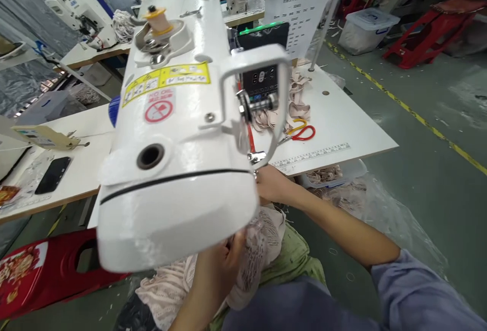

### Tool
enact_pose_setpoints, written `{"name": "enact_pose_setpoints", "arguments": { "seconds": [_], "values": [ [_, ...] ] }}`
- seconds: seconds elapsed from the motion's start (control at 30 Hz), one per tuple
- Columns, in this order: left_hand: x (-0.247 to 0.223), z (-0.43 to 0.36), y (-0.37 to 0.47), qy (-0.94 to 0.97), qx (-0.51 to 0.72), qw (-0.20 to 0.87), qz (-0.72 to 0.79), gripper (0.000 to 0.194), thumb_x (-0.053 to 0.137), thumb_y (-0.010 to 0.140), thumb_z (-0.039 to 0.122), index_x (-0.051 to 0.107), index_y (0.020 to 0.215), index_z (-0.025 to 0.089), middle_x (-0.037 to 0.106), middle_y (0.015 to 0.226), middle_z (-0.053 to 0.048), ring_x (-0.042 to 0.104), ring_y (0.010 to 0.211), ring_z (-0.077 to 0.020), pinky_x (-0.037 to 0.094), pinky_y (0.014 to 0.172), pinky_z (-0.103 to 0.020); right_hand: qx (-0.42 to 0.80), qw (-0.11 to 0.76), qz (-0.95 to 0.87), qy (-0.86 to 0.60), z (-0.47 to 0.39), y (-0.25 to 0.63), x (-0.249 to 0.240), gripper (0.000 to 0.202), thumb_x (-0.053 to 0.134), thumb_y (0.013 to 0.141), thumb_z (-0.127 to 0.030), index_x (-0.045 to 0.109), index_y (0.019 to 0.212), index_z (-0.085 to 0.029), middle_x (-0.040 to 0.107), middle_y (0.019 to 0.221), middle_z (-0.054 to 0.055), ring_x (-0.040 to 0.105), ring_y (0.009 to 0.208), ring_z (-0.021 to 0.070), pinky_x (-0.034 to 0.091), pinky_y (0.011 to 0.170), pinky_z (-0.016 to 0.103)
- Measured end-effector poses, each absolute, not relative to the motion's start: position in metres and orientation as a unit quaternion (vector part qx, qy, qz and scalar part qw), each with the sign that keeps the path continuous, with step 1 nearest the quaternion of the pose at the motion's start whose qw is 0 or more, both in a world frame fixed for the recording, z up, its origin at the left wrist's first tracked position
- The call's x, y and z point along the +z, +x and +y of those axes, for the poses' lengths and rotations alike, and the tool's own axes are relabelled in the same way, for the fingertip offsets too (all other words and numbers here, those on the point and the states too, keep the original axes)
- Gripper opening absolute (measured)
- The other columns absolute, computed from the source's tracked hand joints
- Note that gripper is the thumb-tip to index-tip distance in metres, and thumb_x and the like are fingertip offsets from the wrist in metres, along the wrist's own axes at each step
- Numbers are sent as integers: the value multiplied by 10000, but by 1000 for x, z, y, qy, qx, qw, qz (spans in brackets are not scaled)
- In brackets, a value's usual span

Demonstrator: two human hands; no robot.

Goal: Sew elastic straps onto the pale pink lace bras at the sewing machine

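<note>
A white sewing machine head point(182, 143) fills the middle of the view and covers part of both hands. Below its front edge is my left hand point(230, 252), fingers curled against pale pink lace fabric point(258, 250) that lies over my lap. My right hand point(272, 185) is at the machine's right side, near the table's front edge; its fingertips are hidden behind the machine. More beige fabric point(167, 290) hangs at the lower left. On the table, red and yellow scissors point(302, 132) rest beside beige strips point(299, 97).
A white table point(342, 112) bears a printed ruler point(312, 156). Behind the machine's handle stands a control screen point(262, 74). A red stool point(49, 270) is at the lower left, a phone point(52, 175) on the left table, and a plastic bin point(335, 173) under the right side.
</note>
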State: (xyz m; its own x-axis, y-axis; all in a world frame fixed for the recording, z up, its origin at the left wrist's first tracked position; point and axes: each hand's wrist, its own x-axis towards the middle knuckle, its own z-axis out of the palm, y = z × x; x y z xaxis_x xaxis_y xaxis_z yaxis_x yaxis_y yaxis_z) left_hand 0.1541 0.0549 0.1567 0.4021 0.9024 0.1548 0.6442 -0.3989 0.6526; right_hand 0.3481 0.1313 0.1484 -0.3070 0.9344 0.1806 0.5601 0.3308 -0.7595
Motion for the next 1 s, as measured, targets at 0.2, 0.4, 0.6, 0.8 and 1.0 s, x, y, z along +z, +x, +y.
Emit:
{"name": "enact_pose_setpoints", "arguments": {
  "seconds": [0.2,0.4,0.6,0.8,1.0],
  "values": [
    [153,50,142,809,268,196,485,289,486,949,256,762,1020,206,795,856,-27,752,696,-164,577,602,-194,288,344,-743,-496,132,344,141,93,630,778,-88,680,823,-152,640,889,48,585,818,184,422,695,244],
    [151,48,136,809,291,146,490,286,479,952,245,756,953,173,785,787,-31,729,624,-151,575,621,-208,294,359,-728,-505,132,338,143,131,612,767,-56,672,831,-153,631,961,51,576,817,174,420,698,241],
    [145,49,138,812,296,138,484,279,482,945,243,751,957,169,785,792,-32,650,476,-122,572,612,-224,278,352,-727,-519,131,337,143,115,608,762,-54,654,804,-150,605,946,48,557,813,170,417,684,245],
    [143,51,144,825,288,129,470,287,480,938,243,760,968,188,792,840,-48,725,616,-157,575,625,-217,272,346,-733,-519,130,340,140,86,601,769,-77,623,781,-160,589,938,44,545,792,165,404,650,245],
    [140,51,142,823,299,116,469,288,470,948,239,750,977,181,789,855,-55,724,637,-161,552,609,-214,273,349,-735,-513,130,341,139,109,581,760,-67,565,723,-168,577,938,42,552,800,158,418,684,250]
  ]
}}
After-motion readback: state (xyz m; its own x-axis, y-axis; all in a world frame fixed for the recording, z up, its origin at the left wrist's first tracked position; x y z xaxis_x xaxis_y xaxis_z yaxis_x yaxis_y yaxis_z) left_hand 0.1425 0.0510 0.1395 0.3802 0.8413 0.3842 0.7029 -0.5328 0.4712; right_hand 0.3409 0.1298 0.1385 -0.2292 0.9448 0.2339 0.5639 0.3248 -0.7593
